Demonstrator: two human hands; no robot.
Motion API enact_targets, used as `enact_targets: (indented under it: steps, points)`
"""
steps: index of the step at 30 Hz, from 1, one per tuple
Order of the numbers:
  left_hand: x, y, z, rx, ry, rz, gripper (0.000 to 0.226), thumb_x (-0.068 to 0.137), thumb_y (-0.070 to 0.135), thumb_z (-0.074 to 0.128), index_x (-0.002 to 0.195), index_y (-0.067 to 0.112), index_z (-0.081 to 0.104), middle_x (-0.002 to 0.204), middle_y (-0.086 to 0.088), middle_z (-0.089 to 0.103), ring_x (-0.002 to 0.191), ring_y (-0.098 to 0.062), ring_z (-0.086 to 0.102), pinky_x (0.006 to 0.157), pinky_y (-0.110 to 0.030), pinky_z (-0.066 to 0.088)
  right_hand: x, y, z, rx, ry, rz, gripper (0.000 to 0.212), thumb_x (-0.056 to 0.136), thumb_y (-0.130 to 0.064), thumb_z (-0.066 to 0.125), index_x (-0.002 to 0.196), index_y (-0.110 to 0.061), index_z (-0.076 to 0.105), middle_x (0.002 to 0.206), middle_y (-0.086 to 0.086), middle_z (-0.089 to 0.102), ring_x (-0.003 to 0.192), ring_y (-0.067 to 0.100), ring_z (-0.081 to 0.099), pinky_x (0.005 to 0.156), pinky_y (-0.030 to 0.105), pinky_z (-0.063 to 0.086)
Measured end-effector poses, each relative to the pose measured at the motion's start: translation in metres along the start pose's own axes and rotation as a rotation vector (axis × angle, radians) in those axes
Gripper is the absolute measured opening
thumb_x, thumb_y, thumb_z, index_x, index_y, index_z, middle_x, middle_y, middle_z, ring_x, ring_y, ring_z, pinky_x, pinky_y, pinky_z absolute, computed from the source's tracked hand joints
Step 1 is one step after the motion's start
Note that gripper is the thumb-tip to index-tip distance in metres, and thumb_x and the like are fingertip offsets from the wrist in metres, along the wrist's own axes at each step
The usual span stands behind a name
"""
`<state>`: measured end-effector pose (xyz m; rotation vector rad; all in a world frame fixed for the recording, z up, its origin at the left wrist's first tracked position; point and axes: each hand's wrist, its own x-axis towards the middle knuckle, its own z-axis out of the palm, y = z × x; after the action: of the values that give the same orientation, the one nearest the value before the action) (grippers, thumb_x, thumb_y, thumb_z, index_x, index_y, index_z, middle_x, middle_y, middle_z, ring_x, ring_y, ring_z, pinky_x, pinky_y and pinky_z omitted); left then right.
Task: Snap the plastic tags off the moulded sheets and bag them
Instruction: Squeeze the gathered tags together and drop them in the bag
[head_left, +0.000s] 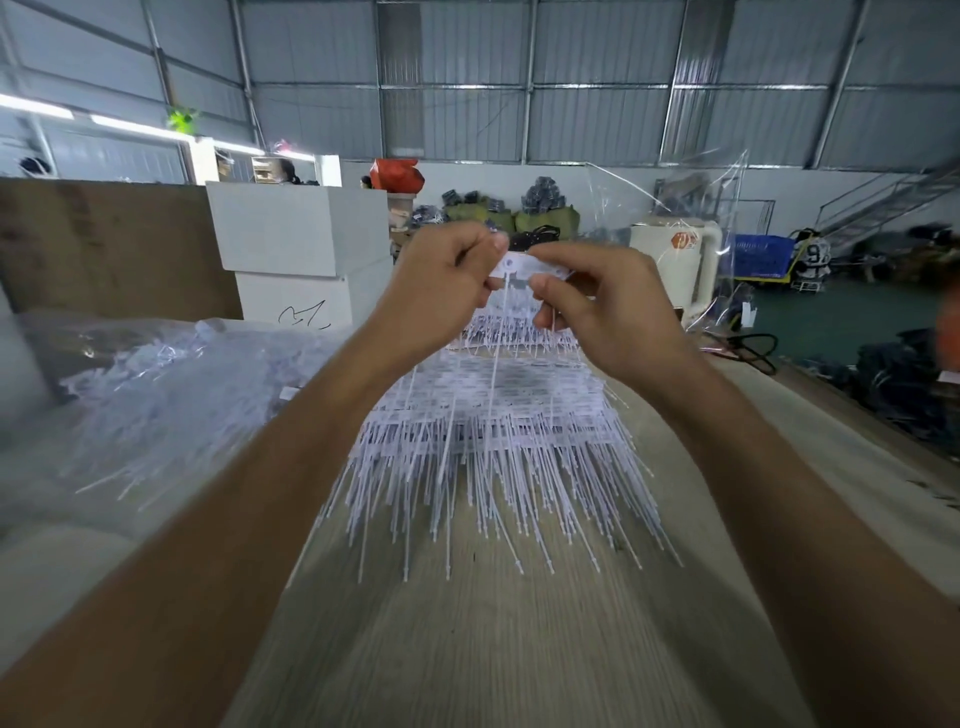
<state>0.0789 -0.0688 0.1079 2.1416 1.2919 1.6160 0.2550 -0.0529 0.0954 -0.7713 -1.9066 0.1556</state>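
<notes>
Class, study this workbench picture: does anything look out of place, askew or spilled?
Nothing looks damaged. The pile of moulded sheets lies fanned and uneven, its thin tails splaying over the table. Both hands, left and right, pinch one tag strip.

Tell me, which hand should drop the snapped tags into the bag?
Probably the left hand. The clear bag of tags lies on its side of the table, while the right hand can keep pinching the moulded sheet.
</notes>
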Motion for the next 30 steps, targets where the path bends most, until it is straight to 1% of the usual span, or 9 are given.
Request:
enact_targets:
  steps: [2, 6, 12, 16, 18, 21, 24, 26, 30]
  points:
    - [0.000, 0.001, -0.002, -0.015, 0.004, -0.009, 0.041, 0.106, 0.021, 0.049, 0.085, -0.013, 0.055, 0.064, -0.006, 0.052, 0.056, 0.006, 0.056, 0.054, -0.012, 0.040, -0.001, -0.002, 0.005, -0.093, 0.061, -0.109, 0.024, 0.098, -0.007, 0.061, 0.120, -0.004, 0.071, 0.095, 0.008, 0.069, 0.061, 0.013, 0.067, 0.073, 0.038, 0.056]
    - [0.000, 0.001, -0.002, -0.130, -0.005, -0.056, 0.041, 0.105, 0.021, 0.050, 0.082, -0.013, 0.056, 0.063, -0.008, 0.053, 0.053, 0.000, 0.053, 0.061, -0.016, 0.045, -0.006, -0.001, 0.007, -0.230, 0.124, -0.267, 0.022, 0.100, -0.004, 0.056, 0.114, 0.001, 0.071, 0.091, 0.018, 0.063, 0.066, 0.029, 0.063, 0.067, 0.049, 0.052]
    - [0.000, -0.002, 0.001, -0.382, -0.052, -0.183, 0.040, 0.104, 0.024, 0.054, 0.066, 0.012, 0.058, 0.055, 0.001, 0.052, 0.053, -0.013, 0.048, 0.067, -0.030, 0.044, -0.009, 0.001, 0.011, -0.341, 0.209, -0.329, 0.024, 0.098, 0.005, 0.054, 0.116, 0.001, 0.070, 0.096, 0.019, 0.062, 0.068, 0.036, 0.058, 0.058, 0.050, 0.052]
    - [0.002, -0.006, -0.006, -0.280, -0.045, -0.133, 0.036, 0.104, 0.023, 0.053, 0.077, 0.001, 0.063, 0.057, 0.008, 0.057, 0.053, -0.008, 0.051, 0.062, -0.020, 0.047, -0.009, -0.005, 0.015, -0.258, 0.165, -0.295, 0.020, 0.102, -0.005, 0.053, 0.110, 0.002, 0.071, 0.090, 0.015, 0.062, 0.068, 0.029, 0.057, 0.065, 0.047, 0.050]
    - [0.002, -0.006, -0.007, -0.168, -0.048, -0.086, 0.039, 0.105, 0.023, 0.052, 0.084, -0.009, 0.061, 0.060, 0.005, 0.057, 0.056, -0.006, 0.053, 0.065, -0.022, 0.048, -0.006, -0.010, 0.016, -0.184, 0.151, -0.203, 0.019, 0.103, -0.010, 0.054, 0.100, 0.000, 0.071, 0.079, 0.003, 0.059, 0.065, 0.021, 0.055, 0.066, 0.042, 0.049]
    - [0.000, -0.003, -0.005, 0.071, -0.052, 0.032, 0.036, 0.104, 0.025, 0.052, 0.080, -0.001, 0.061, 0.064, 0.000, 0.060, 0.058, 0.000, 0.056, 0.066, -0.026, 0.046, -0.001, -0.011, 0.013, 0.093, 0.072, 0.082, 0.019, 0.102, -0.015, 0.055, 0.088, -0.013, 0.068, 0.058, -0.012, 0.054, 0.050, 0.012, 0.050, 0.055, 0.030, 0.045]
    - [-0.002, -0.002, -0.001, 0.276, -0.062, 0.137, 0.034, 0.103, 0.026, 0.053, 0.079, 0.005, 0.062, 0.067, -0.007, 0.063, 0.066, -0.016, 0.061, 0.068, -0.032, 0.048, -0.001, -0.011, 0.012, 0.231, 0.006, 0.289, 0.027, 0.102, -0.014, 0.056, 0.077, -0.018, 0.064, 0.045, -0.014, 0.046, 0.043, 0.007, 0.038, 0.052, 0.025, 0.034]
    - [-0.004, -0.001, 0.003, 0.363, -0.091, 0.206, 0.033, 0.103, 0.026, 0.053, 0.078, 0.006, 0.061, 0.065, -0.009, 0.060, 0.065, -0.027, 0.057, 0.066, -0.038, 0.046, 0.000, -0.009, 0.008, 0.356, -0.042, 0.440, 0.026, 0.102, -0.012, 0.055, 0.076, -0.013, 0.062, 0.050, -0.006, 0.036, 0.044, 0.010, 0.029, 0.048, 0.025, 0.028]
    - [-0.005, 0.001, 0.007, 0.411, -0.124, 0.328, 0.031, 0.103, 0.026, 0.052, 0.078, 0.009, 0.059, 0.064, -0.003, 0.055, 0.062, -0.025, 0.051, 0.062, -0.039, 0.043, 0.001, -0.002, -0.011, 0.596, -0.202, 0.608, 0.007, 0.102, -0.010, 0.054, 0.096, -0.007, 0.057, 0.062, -0.003, 0.026, 0.051, 0.010, 0.019, 0.042, 0.021, 0.020]
